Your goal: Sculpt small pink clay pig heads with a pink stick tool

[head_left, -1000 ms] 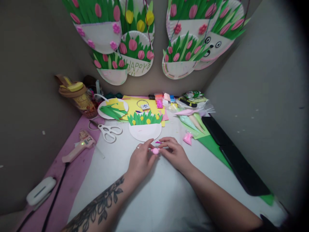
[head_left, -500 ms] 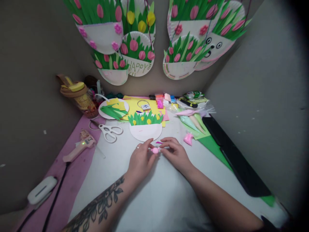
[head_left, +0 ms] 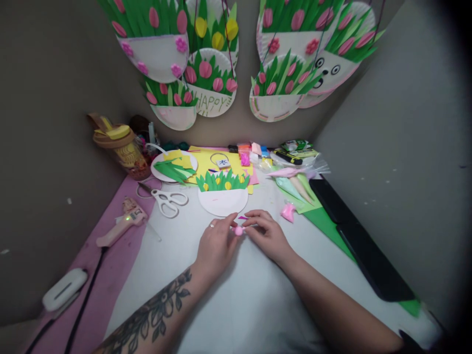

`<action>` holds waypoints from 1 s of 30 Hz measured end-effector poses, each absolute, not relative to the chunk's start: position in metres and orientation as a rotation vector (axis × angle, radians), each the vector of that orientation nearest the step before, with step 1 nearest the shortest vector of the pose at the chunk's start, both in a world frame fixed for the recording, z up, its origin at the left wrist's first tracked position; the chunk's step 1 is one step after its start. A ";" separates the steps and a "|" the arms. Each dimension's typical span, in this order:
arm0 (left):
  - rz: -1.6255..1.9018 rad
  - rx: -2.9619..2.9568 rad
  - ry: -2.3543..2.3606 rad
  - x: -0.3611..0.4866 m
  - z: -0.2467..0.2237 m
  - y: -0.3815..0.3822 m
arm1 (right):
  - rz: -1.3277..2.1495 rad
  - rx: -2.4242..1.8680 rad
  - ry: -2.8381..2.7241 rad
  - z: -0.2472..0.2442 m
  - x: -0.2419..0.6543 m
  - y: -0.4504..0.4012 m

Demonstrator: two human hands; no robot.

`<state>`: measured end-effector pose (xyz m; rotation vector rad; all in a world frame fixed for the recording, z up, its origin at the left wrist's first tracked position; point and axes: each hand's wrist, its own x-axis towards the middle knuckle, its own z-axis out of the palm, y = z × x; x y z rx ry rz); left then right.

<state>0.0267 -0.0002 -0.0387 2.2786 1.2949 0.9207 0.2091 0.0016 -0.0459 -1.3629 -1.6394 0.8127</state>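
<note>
A small lump of pink modelling clay (head_left: 239, 231) sits between the fingertips of both hands, low over the white table cover. My left hand (head_left: 217, 243) pinches it from the left, thumb below and fingers bent over. From the right, my right hand (head_left: 268, 235) pinches at its edge with thumb and forefinger. Beyond my fingers lies a thin purple strip (head_left: 243, 217). Just past that rests a paper-plate basket (head_left: 223, 201) with green paper grass and yellow paper tulips. A bag of pink clay (head_left: 288, 212) lies right of my right hand.
White scissors (head_left: 168, 201) and a pink glue gun (head_left: 123, 223) lie on the left, with a tumbler (head_left: 120, 152) behind. Piping bags (head_left: 295, 184) and a long black object (head_left: 361, 236) line the right side. Finished plate baskets (head_left: 278, 105) hang on the back wall.
My left fingers have shifted slightly to the right around the pink clay, which sits a little further right and lower. My right hand stays almost in place.
</note>
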 end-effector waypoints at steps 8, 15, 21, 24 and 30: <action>0.919 2.310 1.293 0.027 -0.040 -0.002 | 0.794 -1.372 -1.659 -0.045 0.207 0.002; 0.890 2.300 1.291 0.029 -0.038 -0.001 | 0.787 -1.378 -1.673 -0.044 0.206 0.002; 0.893 2.257 1.286 0.028 -0.036 -0.002 | 0.788 -1.358 -1.668 -0.045 0.207 0.001; 0.915 2.138 1.312 0.026 -0.037 -0.001 | 0.761 -1.329 -1.641 -0.044 0.209 0.001; 0.945 2.007 1.353 0.025 -0.037 0.001 | 0.657 -1.296 -1.656 -0.042 0.210 -0.003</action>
